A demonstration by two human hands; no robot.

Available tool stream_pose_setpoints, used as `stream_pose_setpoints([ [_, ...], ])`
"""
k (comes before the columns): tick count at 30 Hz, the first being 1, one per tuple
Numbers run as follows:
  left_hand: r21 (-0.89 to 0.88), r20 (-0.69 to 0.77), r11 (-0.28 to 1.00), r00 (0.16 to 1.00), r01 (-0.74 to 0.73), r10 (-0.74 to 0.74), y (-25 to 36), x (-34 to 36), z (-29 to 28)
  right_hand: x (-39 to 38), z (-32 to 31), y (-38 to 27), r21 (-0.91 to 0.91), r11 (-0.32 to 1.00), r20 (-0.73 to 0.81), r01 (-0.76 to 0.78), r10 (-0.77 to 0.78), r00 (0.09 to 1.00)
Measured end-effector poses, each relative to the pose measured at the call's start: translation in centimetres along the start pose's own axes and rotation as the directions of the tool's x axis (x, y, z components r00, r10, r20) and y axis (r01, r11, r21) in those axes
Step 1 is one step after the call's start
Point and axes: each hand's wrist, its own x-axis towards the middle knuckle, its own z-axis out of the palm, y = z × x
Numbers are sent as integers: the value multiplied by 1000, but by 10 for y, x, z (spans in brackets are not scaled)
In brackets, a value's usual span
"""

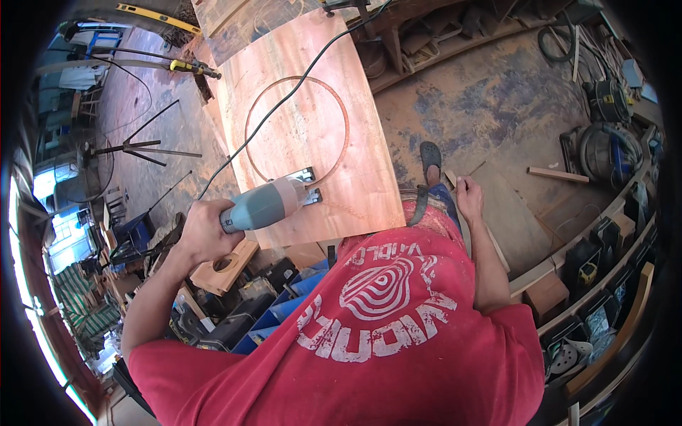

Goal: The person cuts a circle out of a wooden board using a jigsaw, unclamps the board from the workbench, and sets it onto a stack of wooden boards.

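Observation:
A teal jigsaw point(264, 206) rests with its metal base on a pale wooden board point(291, 128), at the near edge of a round groove point(347, 131) cut into the wood. My left hand point(210, 231) is wrapped round the rear of the jigsaw's body. Its blade is hidden from this angle. From the tool a dark cord point(272, 112) runs across the board and off toward the top. Down by my right thigh, apart from the board, my right hand point(469, 198) has its fingers curled in; whether anything is inside them is hidden.
A clamp point(192, 67) with yellow parts reaches the board's left edge. Beyond it are a yellow spirit level point(158, 18) and a dark metal stand point(135, 147). Blue bins point(288, 307) lie below the board. At right, a wood offcut point(558, 174) lies near a shop vacuum point(604, 153).

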Motion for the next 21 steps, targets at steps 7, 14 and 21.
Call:
stream_pose_setpoints([
  [7, -14, -19, 1000, 1000, -17, 16, 0, -1, 3, 0, 2, 5, -21, 1000, -22, 11, -11, 1000],
  [14, -32, -14, 999, 1000, 17, -18, 1, -1, 5, 2, -3, 6, -1, 1000, -1, 5, -5, 1000],
  [21, -37, -18, 999, 1000, 8, -9, 2, -1, 6, 8, -5, 11, -16, 1000, -21, 13, -14, 1000],
])
